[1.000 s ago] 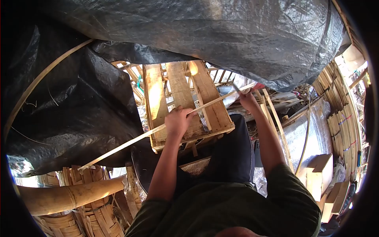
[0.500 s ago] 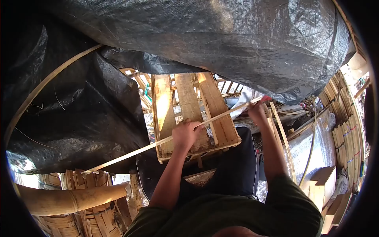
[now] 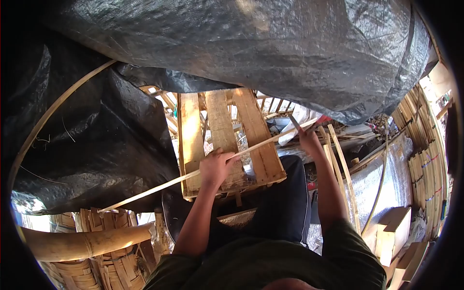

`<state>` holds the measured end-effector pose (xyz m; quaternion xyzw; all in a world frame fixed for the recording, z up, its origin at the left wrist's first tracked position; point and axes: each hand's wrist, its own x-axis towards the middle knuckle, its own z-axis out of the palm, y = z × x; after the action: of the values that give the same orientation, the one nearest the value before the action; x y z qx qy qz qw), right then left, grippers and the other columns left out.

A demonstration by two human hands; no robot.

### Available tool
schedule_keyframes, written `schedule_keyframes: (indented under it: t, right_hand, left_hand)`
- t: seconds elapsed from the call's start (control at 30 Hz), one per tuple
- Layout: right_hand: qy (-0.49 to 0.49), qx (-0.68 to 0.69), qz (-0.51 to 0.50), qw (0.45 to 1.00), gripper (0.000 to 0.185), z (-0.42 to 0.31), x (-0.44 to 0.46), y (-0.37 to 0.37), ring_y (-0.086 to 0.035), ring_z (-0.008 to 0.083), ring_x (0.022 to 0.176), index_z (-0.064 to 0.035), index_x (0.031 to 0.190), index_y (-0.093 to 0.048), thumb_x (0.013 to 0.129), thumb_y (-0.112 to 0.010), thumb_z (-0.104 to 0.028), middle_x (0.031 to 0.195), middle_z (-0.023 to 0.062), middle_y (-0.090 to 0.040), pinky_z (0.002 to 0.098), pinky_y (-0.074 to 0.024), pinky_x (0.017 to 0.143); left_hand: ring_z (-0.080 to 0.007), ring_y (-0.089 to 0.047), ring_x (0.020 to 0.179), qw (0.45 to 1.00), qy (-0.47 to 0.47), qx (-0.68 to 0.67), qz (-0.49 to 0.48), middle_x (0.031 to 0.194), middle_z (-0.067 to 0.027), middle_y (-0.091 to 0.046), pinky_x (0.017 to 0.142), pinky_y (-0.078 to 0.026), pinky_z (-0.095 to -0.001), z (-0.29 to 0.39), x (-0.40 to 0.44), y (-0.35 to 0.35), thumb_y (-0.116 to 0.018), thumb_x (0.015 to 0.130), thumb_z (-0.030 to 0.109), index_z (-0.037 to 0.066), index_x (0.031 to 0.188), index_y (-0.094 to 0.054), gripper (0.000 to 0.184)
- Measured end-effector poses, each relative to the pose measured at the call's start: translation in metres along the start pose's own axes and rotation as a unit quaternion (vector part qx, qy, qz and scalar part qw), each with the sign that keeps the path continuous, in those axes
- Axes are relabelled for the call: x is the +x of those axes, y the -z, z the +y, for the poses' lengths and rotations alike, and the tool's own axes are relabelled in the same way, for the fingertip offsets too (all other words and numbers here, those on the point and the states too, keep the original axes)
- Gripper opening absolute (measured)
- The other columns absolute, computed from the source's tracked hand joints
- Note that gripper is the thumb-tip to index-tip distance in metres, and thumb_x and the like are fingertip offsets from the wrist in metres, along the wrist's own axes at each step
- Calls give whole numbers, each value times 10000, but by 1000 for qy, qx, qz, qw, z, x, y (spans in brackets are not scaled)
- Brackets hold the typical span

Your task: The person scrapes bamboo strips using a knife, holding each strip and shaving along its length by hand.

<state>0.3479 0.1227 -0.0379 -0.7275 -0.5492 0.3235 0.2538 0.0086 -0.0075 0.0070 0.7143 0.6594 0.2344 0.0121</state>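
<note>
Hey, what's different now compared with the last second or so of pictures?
Since half a second ago, the dark blade-like tool in the right hand has come back into clear view, pointing forward-left past the wooden strip. Other shifts look mostly like camera movement. Nothing was visibly taken up or released: the left hand still grips the strip over the slatted crate.

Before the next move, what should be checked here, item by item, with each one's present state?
1. Left hand gripping the long, thin, pale wooden strip: ok.
2. Right hand holding the dark, narrow, metal-looking blade: ok.
3. Left hand apart from the blade: ok, it grips farther down the strip.
4. Blade touching the strip: cannot tell, they overlap in this view.
5. Strip passing across the light-brown, slatted wooden frame: ok.
6. Strip's lower-left end touching the brown, woven bamboo: cannot tell.
</note>
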Motion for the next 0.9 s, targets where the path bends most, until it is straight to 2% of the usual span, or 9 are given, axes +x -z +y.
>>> schedule_keyframes:
  t: [0.2, 0.23, 0.3, 0.37, 0.43, 0.5, 0.53, 0.7, 0.9]
  right_hand:
    - [-6, -29, 1, 1000, 572, -31, -29, -10, -675, 437, 688, 85, 836, -668, 975, -471, -433, 717, 304, -646, 499, -546, 576]
    - [151, -98, 57, 982, 548, 0, -10, -15, -671, 447, 732, 71, 838, -680, 974, -482, -421, 732, 304, -648, 508, -541, 626]
    - [66, -53, 93, 992, 547, 19, 11, -8, -646, 485, 725, 90, 822, -650, 973, -485, -410, 731, 305, -639, 516, -501, 590]
    - [116, -77, 25, 990, 504, 44, 27, -31, -666, 432, 657, 83, 1092, -588, 972, -503, -399, 805, 278, -669, 481, -515, 552]
    - [385, -470, 28, 794, 509, 45, 10, -59, -676, 399, 647, 74, 1195, -521, 977, -498, -385, 827, 274, -674, 464, -518, 554]
    - [14, 14, -67, 998, 576, -59, -67, -21, -668, 453, 701, 74, 721, -664, 963, -502, -423, 635, 299, -619, 507, -523, 600]
    - [205, -90, 68, 972, 585, -9, -27, -47, -654, 471, 698, 58, 714, -654, 962, -498, -448, 649, 304, -621, 513, -525, 588]
    - [78, -52, 142, 985, 576, -1, 1, -35, -649, 484, 728, 57, 753, -638, 955, -506, -466, 673, 318, -621, 516, -529, 610]
    - [275, -94, 82, 953, 461, 13, 1, -60, -672, 425, 687, -12, 803, -634, 984, -469, -402, 662, 275, -636, 497, -524, 539]
  left_hand:
    - [-242, -643, 704, 1000, 20, 8, -21, 727, -39, -569, 585, -510, -378, 5, 1, 1, -678, 829, 475, 222, 887, -750, 270]
    - [-242, -643, 704, 999, 23, 11, -24, 727, -39, -569, 585, -510, -378, 3, 0, -1, -678, 829, 475, 222, 887, -750, 270]
    - [-240, -644, 720, 1000, 11, -1, 10, 729, -37, -574, 592, -511, -376, 1, 0, -9, -675, 830, 478, 224, 889, -750, 272]
    - [-239, -646, 728, 999, 26, -3, -18, 741, -41, -580, 597, -513, -373, 5, 1, -4, -667, 836, 489, 221, 897, -751, 288]
    - [-242, -647, 738, 999, 28, 5, -24, 750, -47, -586, 603, -515, -376, 6, 1, -2, -660, 842, 497, 218, 902, -753, 300]
    - [-244, -648, 742, 999, 29, -3, -23, 753, -48, -590, 607, -515, -379, 4, 1, -2, -656, 844, 503, 218, 901, -753, 307]
    - [-247, -649, 746, 999, 29, -8, -27, 756, -48, -593, 612, -516, -383, 5, 1, -3, -651, 846, 509, 217, 901, -754, 314]
    - [-255, -654, 775, 998, 39, -2, -47, 785, -53, -617, 642, -525, -388, 7, -1, -3, -643, 839, 534, 212, 894, -755, 346]
    - [-262, -661, 780, 1000, 12, 0, -2, 795, -59, -637, 636, -532, -386, 6, -1, -6, -658, 832, 522, 223, 898, -760, 323]
